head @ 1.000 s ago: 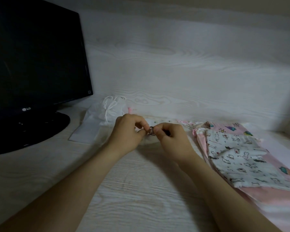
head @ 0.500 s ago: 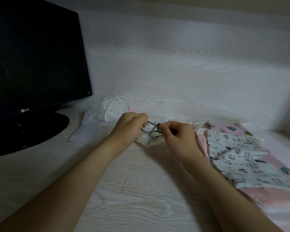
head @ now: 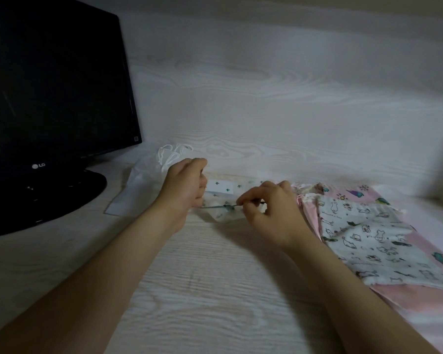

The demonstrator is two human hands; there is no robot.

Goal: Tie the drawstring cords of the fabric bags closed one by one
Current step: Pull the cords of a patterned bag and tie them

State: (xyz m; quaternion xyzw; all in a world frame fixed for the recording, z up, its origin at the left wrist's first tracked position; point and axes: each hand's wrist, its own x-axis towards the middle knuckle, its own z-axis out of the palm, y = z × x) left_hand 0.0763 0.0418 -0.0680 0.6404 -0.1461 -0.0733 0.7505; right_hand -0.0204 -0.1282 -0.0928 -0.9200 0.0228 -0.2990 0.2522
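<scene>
A thin green cord (head: pixel 213 206) runs taut and nearly level between the two hands, with a small knot (head: pixel 226 206) about midway along it. The left hand (head: pixel 187 186) has its fingers (head: pixel 198 166) curled into a loose fist, and the cord's left end vanishes under its palm, so the exact hold is hidden. The right hand (head: pixel 274 210) pinches the cord's other end between thumb and forefinger, the remaining fingers loosely bent. The cord belongs to a small pale bag (head: pixel 225 186) printed with tiny green marks, which lies flat on the bench (head: pixel 202 290) near its back edge, between and partly under the hands. Behind the left hand, towards the bench's back left, lies a plain white bag (head: pixel 141 187) with looped white cords (head: pixel 172 154) at its mouth. Along the right edge is a heap of bags: a white one with black cat drawings (head: pixel 363 238) lies on top of a pink one (head: pixel 420 305) with coloured prints; any writing on them is too small to read. A black monitor (head: pixel 54 85) stands at the back left corner on a round foot, its screen dark, with the "LG" logo (head: pixel 39 165) on the lower bezel and a small unreadable sticker (head: pixel 136 139) at its lower right corner.
</scene>
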